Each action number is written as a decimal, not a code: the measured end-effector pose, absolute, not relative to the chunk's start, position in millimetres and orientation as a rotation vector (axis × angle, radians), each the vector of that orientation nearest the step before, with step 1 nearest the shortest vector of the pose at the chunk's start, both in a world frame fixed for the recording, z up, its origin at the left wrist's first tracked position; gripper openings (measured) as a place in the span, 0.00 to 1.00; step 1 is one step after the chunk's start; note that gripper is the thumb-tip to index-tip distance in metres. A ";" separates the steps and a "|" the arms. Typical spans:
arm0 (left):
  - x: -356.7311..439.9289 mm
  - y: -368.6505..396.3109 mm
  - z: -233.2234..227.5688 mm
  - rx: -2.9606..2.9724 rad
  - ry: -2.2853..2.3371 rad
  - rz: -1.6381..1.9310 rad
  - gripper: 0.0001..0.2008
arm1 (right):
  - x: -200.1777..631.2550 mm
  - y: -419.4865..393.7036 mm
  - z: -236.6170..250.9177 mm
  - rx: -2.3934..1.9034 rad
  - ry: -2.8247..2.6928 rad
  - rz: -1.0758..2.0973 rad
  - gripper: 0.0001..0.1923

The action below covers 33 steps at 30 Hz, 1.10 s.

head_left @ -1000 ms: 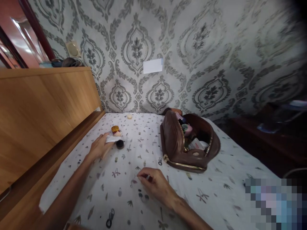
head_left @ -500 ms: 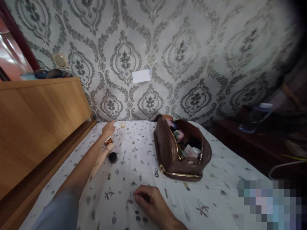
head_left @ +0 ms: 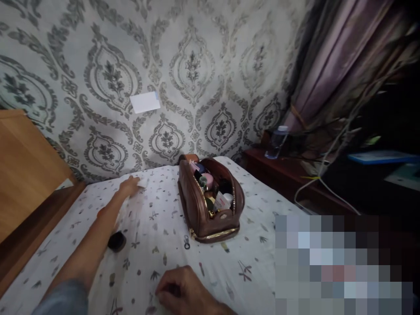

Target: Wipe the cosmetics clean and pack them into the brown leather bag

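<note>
My left hand is stretched far out over the patterned bed sheet, close to the wall. It lies low on the sheet and is blurred, with a pale scrap at its fingertips, so its grip is unclear. A small black round jar sits beside my left forearm. Near the bottom edge my right hand rests on the sheet with its fingers curled in; nothing shows inside it. A brown leather pouch stands unzipped to the right of my left hand, with several small cosmetics in it.
A wooden headboard runs along the left. A dark side table at the right carries a clear bottle, with cables and a purple curtain behind. A white slip is stuck on the patterned wall.
My head has turned right, bringing in the curtain and side table. My left hand went from the jars toward the wall. My right hand stayed curled on the sheet.
</note>
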<state>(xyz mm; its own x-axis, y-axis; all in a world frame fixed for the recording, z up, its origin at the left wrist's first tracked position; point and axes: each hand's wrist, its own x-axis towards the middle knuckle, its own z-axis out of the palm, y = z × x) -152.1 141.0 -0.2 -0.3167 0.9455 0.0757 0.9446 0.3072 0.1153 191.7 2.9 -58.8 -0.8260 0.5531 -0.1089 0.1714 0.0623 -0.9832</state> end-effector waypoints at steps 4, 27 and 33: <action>-112.7 113.4 -5.6 2.023 2.369 0.057 0.11 | 193.2 2.0 -62.4 -0.705 -2.050 1.816 0.11; -157.1 -22.0 1.4 1.293 2.821 -0.090 0.30 | 200.9 3.1 -43.0 -0.516 -1.892 2.023 0.05; -140.0 -6.8 12.9 1.228 2.850 -0.086 0.31 | 200.8 1.9 -45.7 -0.577 -1.887 2.008 0.04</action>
